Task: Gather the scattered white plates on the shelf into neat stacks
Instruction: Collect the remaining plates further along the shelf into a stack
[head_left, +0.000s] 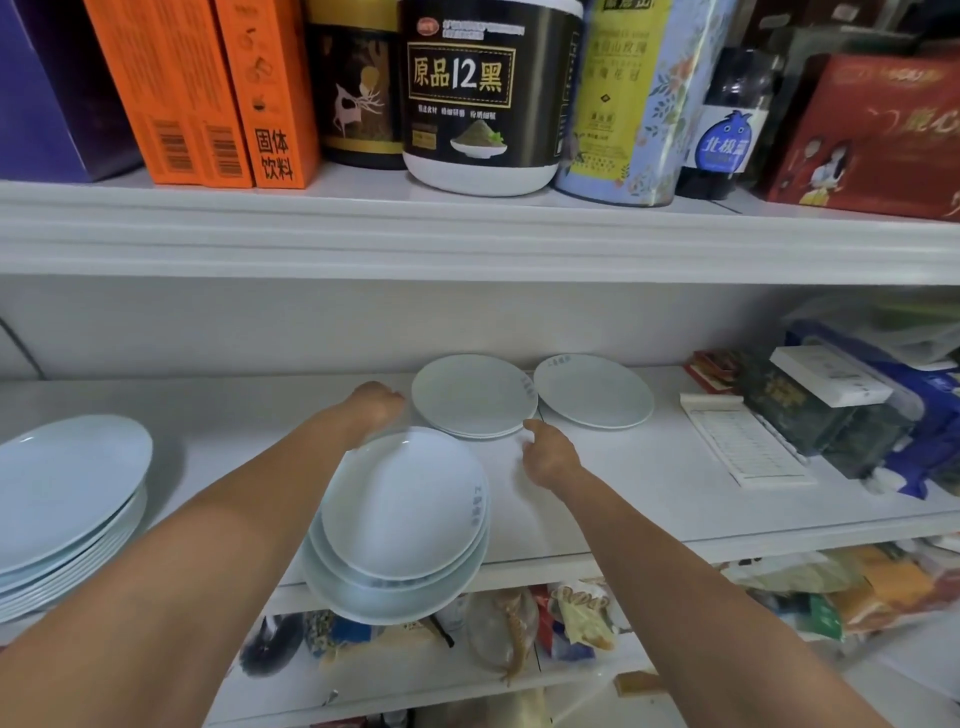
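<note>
On the middle shelf (649, 499), a low stack of white plates (475, 397) sits at the back centre, with a single plate (592, 392) touching its right side. My left hand (376, 402) hovers just left of that stack's rim, fingers curled down and hidden behind the knuckles. My right hand (550, 452) is at the stack's front right, its index finger stretched to the rim and nothing in it. A second stack of deeper plates (405, 519) stands at the front between my forearms, overhanging the shelf edge. A tall stack of larger plates (67, 499) stands at the far left.
A lined notepad (743, 447), dark boxes and blue packages (841, 410) crowd the shelf's right end. The upper shelf (467, 244) hangs low overhead with boxes, tubs and tins. Bagged foods (571, 623) fill the shelf below.
</note>
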